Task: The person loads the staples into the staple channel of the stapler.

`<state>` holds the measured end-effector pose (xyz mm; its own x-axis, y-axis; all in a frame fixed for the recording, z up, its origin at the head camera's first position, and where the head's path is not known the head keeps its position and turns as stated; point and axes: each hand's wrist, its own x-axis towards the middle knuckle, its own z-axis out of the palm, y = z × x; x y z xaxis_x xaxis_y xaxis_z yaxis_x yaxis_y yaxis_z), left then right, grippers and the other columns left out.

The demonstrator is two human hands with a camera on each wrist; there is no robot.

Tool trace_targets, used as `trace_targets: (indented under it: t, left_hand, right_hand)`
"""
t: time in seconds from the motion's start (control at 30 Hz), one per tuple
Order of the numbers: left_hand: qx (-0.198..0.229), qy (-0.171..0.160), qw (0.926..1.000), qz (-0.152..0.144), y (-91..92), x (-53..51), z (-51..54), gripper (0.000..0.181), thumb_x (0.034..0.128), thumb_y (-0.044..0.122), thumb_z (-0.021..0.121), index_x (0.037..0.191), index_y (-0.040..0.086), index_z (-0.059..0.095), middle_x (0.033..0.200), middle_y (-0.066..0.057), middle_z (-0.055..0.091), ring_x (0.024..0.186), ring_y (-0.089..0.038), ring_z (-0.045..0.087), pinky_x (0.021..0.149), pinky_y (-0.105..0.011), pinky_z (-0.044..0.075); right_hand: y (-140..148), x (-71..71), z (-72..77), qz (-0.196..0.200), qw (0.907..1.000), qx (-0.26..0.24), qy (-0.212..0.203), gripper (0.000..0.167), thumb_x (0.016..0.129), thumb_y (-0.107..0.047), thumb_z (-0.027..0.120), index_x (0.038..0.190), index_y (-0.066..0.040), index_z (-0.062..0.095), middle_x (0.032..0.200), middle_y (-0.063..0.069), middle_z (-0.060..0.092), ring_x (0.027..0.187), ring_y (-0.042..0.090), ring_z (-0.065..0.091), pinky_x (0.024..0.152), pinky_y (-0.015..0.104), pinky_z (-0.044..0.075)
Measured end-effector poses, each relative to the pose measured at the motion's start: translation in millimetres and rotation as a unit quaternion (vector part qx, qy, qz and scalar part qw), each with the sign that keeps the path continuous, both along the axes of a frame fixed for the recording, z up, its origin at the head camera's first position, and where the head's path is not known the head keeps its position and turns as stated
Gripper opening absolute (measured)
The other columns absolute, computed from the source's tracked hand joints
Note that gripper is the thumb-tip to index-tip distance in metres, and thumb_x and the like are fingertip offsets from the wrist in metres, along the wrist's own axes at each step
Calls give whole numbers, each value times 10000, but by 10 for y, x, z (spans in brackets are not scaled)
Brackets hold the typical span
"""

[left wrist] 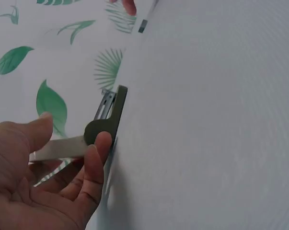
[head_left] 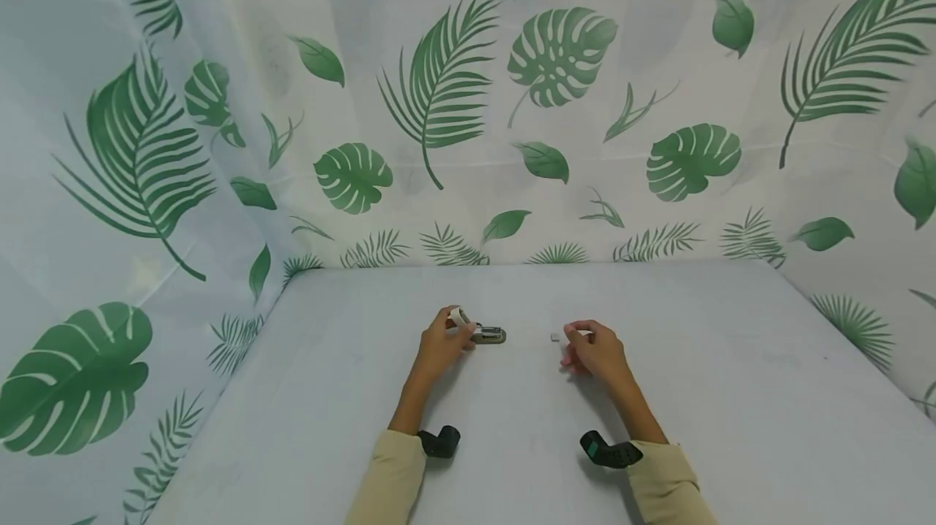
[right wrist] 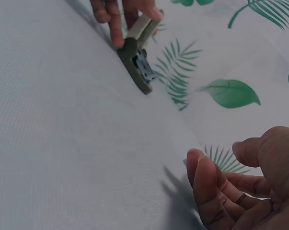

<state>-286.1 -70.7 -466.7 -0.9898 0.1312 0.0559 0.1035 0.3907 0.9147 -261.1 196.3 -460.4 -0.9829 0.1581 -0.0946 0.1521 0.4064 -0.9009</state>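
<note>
An unfolded stapler [head_left: 490, 336] with an olive base, a metal rail and a raised cream top arm is held at its hinge end by my left hand [head_left: 443, 346]. In the left wrist view the thumb is beside the cream arm of the stapler [left wrist: 116, 112] and fingertips touch the hinge. Opposite, my right hand [head_left: 598, 353] pinches a small pale strip with a grey end [head_left: 555, 337], apart from the stapler. The right wrist view shows the right hand [right wrist: 245, 191] with bent fingers that mostly hide the strip; the stapler [right wrist: 136, 67] is beyond.
Both hands are over a white-covered table [head_left: 512, 444]. A pale cloth with green leaf prints [head_left: 468, 119] hangs behind the table and at its sides. Black devices are strapped to the left wrist [head_left: 441, 442] and the right wrist [head_left: 611, 452].
</note>
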Motion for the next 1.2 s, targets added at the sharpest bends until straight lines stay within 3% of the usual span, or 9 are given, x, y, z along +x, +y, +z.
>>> trace_targets:
  t: [0.17,0.33,0.5,0.63,0.73,0.93,1.2]
  left_hand:
    - [287,-243,9991,206,49,-24,-34,398,1012,266,548,1327,28,503,1175,-188,657,739,-135,700,638,-225,521]
    - [378,-278,9986,226,59,-38,-67,335,1012,252,548,1256,23,547,1086,-159,690,739,-118,699,610,-191,498]
    - [415,-339,9986,30,80,-5,-55,323,1000,255,569,1234,32,569,1098,-166,687,803,-177,727,672,-262,532]
    - [272,-226,9991,-248,124,19,-54,363,985,264,598,1238,5,572,1109,-180,698,833,-205,739,879,-404,521]
    - [215,-107,9985,-488,166,29,-58,338,977,257,612,1206,9,592,1082,-179,715,829,-217,743,990,-443,461]
    - [310,-132,9967,-740,236,50,-49,296,968,252,626,1162,29,611,1077,-176,720,845,-265,738,943,-443,490]
    - [158,-143,9975,-676,286,74,-47,318,968,289,624,1172,45,617,1073,-159,728,847,-233,735,892,-411,498]
  right_hand:
    - [-8,-5,-48,2,9995,-212,-228,402,1013,-271,526,1268,39,527,791,78,660,560,80,655,521,239,537]
    - [3,-11,-67,17,9995,-201,-263,393,1018,-270,512,1274,28,527,832,86,671,581,78,656,533,233,533]
    - [11,-4,-83,67,9998,-104,-179,388,1021,-262,507,1261,41,530,843,92,684,584,74,652,533,220,523]
    - [8,0,-82,61,9998,-99,-151,382,1021,-254,504,1257,46,533,835,89,687,580,74,649,529,213,515]
    - [8,-1,-85,81,9998,-117,-146,385,1022,-250,502,1261,51,528,828,86,688,578,74,648,528,214,513]
    - [26,-13,-107,125,9996,-189,-141,390,1027,-250,497,1265,57,523,837,85,687,593,74,657,541,220,527]
    - [38,-16,-106,103,9996,-190,-153,393,1025,-253,498,1261,60,527,806,57,677,584,68,655,539,210,525]
